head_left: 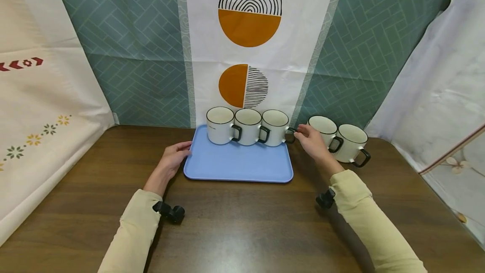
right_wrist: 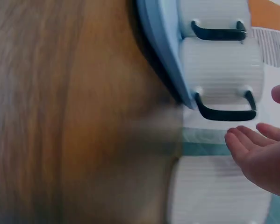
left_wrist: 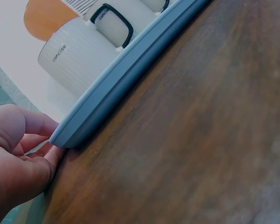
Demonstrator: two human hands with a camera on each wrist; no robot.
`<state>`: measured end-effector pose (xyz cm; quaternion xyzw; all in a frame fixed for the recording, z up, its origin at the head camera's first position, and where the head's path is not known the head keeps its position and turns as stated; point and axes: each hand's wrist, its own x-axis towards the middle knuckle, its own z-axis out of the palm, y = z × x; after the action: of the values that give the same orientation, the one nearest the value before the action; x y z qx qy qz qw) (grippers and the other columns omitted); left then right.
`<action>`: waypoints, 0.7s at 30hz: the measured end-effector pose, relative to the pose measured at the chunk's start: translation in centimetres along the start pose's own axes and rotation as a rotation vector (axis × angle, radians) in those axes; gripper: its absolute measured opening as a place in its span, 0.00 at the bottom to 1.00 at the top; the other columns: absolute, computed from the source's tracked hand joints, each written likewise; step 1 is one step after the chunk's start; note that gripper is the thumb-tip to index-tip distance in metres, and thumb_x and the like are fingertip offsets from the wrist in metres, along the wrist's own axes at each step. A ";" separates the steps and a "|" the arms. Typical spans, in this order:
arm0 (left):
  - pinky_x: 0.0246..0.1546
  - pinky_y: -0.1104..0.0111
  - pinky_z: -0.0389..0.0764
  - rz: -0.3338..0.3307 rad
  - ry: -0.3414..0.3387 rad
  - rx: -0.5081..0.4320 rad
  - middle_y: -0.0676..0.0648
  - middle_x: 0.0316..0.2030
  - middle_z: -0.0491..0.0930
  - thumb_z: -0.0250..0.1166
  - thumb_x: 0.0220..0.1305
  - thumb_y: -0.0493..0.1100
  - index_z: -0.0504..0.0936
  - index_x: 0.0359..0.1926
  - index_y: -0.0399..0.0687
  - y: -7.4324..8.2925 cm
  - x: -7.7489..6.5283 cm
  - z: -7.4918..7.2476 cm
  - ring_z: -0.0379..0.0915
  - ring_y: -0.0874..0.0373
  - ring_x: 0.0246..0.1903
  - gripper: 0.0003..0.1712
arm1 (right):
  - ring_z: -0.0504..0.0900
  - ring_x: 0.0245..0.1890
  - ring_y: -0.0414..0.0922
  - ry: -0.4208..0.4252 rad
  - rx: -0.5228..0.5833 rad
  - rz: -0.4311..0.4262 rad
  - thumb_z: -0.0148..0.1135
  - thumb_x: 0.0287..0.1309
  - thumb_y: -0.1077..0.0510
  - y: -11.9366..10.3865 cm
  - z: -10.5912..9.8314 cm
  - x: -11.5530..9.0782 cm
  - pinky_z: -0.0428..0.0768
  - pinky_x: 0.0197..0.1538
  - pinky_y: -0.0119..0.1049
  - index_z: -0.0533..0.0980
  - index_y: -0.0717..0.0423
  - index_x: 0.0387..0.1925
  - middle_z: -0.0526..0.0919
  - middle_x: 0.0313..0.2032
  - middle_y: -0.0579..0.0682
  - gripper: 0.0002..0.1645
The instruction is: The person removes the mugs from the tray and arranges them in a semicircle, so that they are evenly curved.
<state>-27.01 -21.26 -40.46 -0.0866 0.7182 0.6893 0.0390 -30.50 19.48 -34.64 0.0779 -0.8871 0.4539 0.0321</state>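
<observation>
**Three enamel-style mugs (head_left: 248, 134) on a blue tray (head_left: 238, 167), two more beside it**

Tray flat on the wooden counter (head_left: 242, 231), its three mugs in a row along the back edge, upright, black handles turned right. Leftmost mug (head_left: 217, 134) reads "concise" in the left wrist view.

Left grip (head_left: 173, 157): pinching the tray's left edge, fingertips at the rim.

Right grip (head_left: 311, 140): released, fingers loosely bent, just beside the handle (right_wrist: 226, 115) of the tray's rightmost mug (head_left: 274, 133); right wrist view shows a gap between.

Remaining pair, a nearer mug (head_left: 323, 124) partly behind the right grip and an outer mug (head_left: 345, 144), upright on the counter, right of the tray. Patterned cloth (head_left: 151, 54) hangs behind.
</observation>
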 end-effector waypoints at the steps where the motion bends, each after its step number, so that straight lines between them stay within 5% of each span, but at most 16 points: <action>1: 0.67 0.58 0.59 0.000 -0.004 0.002 0.31 0.67 0.60 0.49 0.69 0.28 0.60 0.69 0.29 0.0 0.0 0.0 0.56 0.46 0.66 0.28 | 0.63 0.65 0.61 0.009 -0.001 0.014 0.49 0.70 0.58 0.1 0.3 0.1 0.64 0.65 0.53 0.60 0.72 0.67 0.66 0.64 0.69 0.30; 7: 0.67 0.58 0.58 -0.006 -0.010 0.007 0.32 0.68 0.60 0.49 0.70 0.29 0.60 0.69 0.30 -0.2 0.2 -0.1 0.55 0.46 0.67 0.28 | 0.73 0.56 0.58 0.093 0.103 0.057 0.51 0.70 0.52 1.0 2.8 1.4 0.70 0.59 0.49 0.69 0.69 0.59 0.76 0.54 0.67 0.26; 12: 0.67 0.58 0.58 -0.014 -0.011 0.009 0.32 0.68 0.60 0.49 0.70 0.29 0.60 0.69 0.30 -0.3 0.1 -0.2 0.55 0.46 0.67 0.28 | 0.81 0.39 0.53 0.137 0.268 0.047 0.50 0.71 0.47 1.6 3.7 2.6 0.76 0.51 0.45 0.74 0.70 0.41 0.81 0.35 0.62 0.26; 16: 0.67 0.57 0.57 -0.013 -0.015 0.008 0.31 0.68 0.59 0.49 0.70 0.29 0.60 0.69 0.30 -0.2 0.1 -0.1 0.55 0.45 0.67 0.28 | 0.78 0.26 0.43 0.070 0.398 0.008 0.47 0.72 0.46 2.3 3.7 3.4 0.79 0.44 0.44 0.74 0.68 0.31 0.79 0.23 0.50 0.28; 21: 0.67 0.58 0.57 -0.003 -0.033 -0.001 0.31 0.68 0.59 0.48 0.70 0.28 0.59 0.70 0.29 0.1 0.0 -0.2 0.54 0.45 0.67 0.28 | 0.79 0.22 0.39 -0.023 0.521 -0.031 0.45 0.73 0.56 2.7 3.5 4.1 0.79 0.37 0.35 0.75 0.70 0.29 0.80 0.21 0.47 0.23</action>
<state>-26.96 -21.46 -40.39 -0.0764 0.7170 0.6909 0.0516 -34.92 17.77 -38.38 0.1024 -0.7392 0.6656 0.0080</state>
